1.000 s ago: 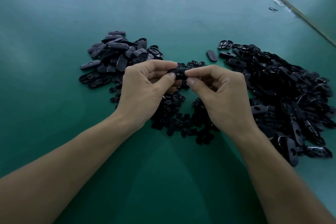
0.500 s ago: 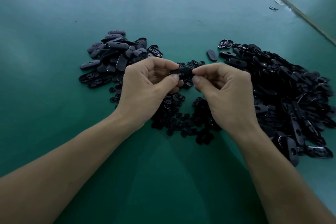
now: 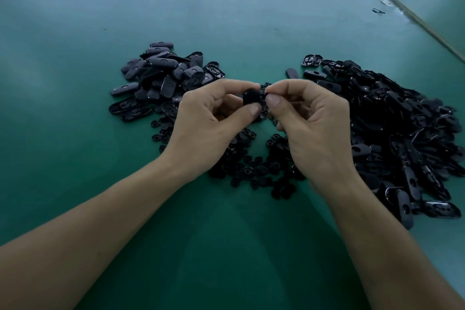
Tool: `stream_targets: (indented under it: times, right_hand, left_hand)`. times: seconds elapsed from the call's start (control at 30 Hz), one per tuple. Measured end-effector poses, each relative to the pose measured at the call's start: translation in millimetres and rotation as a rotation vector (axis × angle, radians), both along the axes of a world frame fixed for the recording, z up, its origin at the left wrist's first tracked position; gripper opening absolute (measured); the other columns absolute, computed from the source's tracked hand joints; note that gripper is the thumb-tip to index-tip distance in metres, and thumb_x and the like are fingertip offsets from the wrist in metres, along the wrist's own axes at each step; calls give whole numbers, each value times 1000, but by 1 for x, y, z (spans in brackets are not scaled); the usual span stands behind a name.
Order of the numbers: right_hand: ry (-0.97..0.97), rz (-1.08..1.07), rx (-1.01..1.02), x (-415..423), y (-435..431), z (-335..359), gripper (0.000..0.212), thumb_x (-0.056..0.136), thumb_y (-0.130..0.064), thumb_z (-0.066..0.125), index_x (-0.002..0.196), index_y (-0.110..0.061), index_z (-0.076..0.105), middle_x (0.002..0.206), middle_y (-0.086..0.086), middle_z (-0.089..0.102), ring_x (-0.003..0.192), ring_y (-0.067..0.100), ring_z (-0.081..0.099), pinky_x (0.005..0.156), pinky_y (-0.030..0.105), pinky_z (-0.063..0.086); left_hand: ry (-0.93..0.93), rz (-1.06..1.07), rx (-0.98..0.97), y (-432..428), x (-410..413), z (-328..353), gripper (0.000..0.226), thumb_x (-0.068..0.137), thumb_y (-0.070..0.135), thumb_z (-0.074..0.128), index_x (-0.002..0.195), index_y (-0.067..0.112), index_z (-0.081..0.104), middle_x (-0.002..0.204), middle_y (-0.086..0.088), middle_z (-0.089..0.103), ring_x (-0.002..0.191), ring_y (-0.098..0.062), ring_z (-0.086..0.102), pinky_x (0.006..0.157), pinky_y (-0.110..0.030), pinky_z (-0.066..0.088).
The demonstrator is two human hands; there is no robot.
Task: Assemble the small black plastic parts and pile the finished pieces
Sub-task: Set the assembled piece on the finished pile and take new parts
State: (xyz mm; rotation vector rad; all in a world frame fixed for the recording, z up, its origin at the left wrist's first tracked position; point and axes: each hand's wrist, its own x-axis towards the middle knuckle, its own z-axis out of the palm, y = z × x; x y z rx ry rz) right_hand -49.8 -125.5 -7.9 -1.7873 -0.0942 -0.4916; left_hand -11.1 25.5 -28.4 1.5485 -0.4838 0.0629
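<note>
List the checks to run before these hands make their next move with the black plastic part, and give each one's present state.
1. Left hand pinches the small black plastic part: ok.
2. Right hand gripping it too: cannot tell.
3. Part's halves fully seated: cannot tell.
4. Pile of matte dark oval pieces lies beside the left hand: ok.
5. Heap of small black clips lies under the hands: ok.

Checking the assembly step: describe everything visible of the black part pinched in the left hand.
The part is small, matte black, plastic-looking, showing a rounded end; finer detail is too dark. The left hand pinches it between thumb and forefinger, held above the table. The right hand has its fingertips right beside it; whether they touch it is unclear.
</note>
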Motion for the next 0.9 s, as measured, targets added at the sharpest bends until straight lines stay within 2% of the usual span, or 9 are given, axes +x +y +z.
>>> stream_targets:
  times: [0.07, 0.17, 0.27, 0.43, 0.9]
  right_hand:
    - [14, -18, 7, 0, 0, 0, 21, 91, -5, 70, 86, -26, 71, 72, -16, 69, 67, 0, 61, 66, 19, 50]
    - [43, -28, 18, 0, 1, 0, 20, 91, -7, 71, 85, -26, 72, 71, -13, 70, 67, 2, 63, 65, 20, 51]
    - [75, -36, 4, -1, 2, -2, 16, 89, -10, 73, 86, -26, 73, 74, -9, 73, 70, 5, 66, 69, 24, 53]
    - [93, -64, -43, 0, 3, -3, 14, 88, -11, 75, 87, -25, 75, 77, -6, 74, 72, 9, 69, 74, 32, 59]
    - [100, -81, -117, 0, 4, -4, 19, 87, -9, 75, 86, -27, 72, 79, -9, 74, 75, 5, 71, 73, 22, 56]
  left_hand:
    - [39, 39, -48, 0, 2, 0, 11, 89, 12, 73, 96, 21, 71, 73, 7, 71, 64, -3, 63, 62, -19, 51]
    - [87, 74, -124, 0, 2, -1, 5, 91, 12, 71, 89, 16, 69, 74, 2, 74, 67, -10, 70, 63, -23, 56]
    - [108, 82, -181, 1, 2, 0, 4, 91, 7, 71, 91, 11, 69, 76, -3, 76, 69, -17, 74, 64, -24, 58]
    - [147, 54, -189, 1, 1, 1, 15, 92, 1, 69, 102, 11, 70, 79, -4, 77, 72, -19, 76, 66, -24, 59]
    - [71, 7, -80, 1, 0, -1, 19, 86, -2, 71, 95, 14, 73, 84, -2, 78, 78, -20, 76, 73, -29, 61]
